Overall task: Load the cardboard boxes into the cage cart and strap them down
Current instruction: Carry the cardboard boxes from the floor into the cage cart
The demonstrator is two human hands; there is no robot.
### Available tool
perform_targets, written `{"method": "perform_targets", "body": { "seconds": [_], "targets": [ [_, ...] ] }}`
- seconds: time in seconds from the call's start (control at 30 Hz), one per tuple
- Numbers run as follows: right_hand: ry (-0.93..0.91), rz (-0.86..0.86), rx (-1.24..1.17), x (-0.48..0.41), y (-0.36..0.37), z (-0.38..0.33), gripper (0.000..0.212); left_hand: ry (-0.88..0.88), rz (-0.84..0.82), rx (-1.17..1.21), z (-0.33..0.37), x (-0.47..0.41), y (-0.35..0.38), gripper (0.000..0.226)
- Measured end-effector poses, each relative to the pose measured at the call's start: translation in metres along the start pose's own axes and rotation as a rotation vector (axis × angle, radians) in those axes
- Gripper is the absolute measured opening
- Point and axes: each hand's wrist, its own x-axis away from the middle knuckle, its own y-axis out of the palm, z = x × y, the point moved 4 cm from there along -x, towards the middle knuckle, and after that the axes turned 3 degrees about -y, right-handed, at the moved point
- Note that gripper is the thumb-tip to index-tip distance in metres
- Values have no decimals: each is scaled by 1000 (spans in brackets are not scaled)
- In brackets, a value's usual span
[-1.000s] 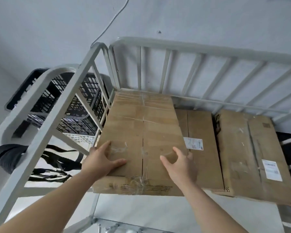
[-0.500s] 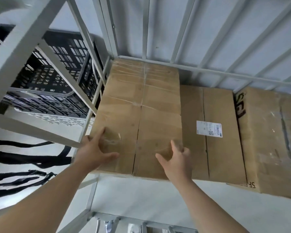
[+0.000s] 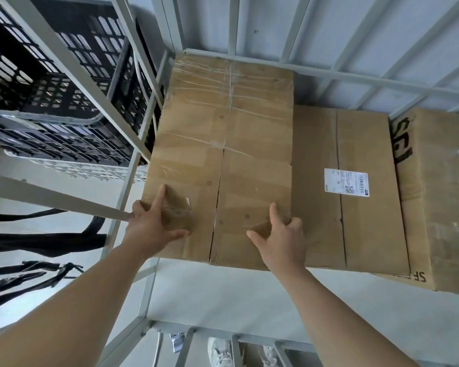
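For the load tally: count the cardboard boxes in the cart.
3: the taped box at left, the labelled box in the middle, the printed box at right. More may be hidden.

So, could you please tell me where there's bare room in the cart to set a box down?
Bare: the pale cart floor between the boxes' near edges and the front rail. Crowded: the back, where the left box, under the left hand and right hand, the middle box and the right box sit side by side.

One wide-angle head view looks steeply down into the cage cart (image 3: 355, 76) from above its near edge, close over the cardboard boxes (image 3: 223, 154).
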Motion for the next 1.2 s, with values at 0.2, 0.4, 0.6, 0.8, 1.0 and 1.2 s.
{"method": "perform_targets", "body": {
  "seconds": [0.2,0.4,0.6,0.8,1.0,1.2],
  "targets": [
    [-39,-5,-11,-1,-5,-1,78,30,122,-244,17,15,-6,104],
    [-252,96,8,-1,-49,-12,51,206,193,-314,64,59,-19,50],
    [-432,218,-5,21,-139,-20,34,328,303,-331,132,131,-60,41],
    [-480,358,13,82,-264,-12,34,468,460,-287,198,221,-124,39],
    [-399,442,21,160,-369,24,45,625,560,-284,256,332,-177,38],
    [-271,580,47,249,-436,59,32,819,537,-288,298,418,-194,35]
  ]
}}
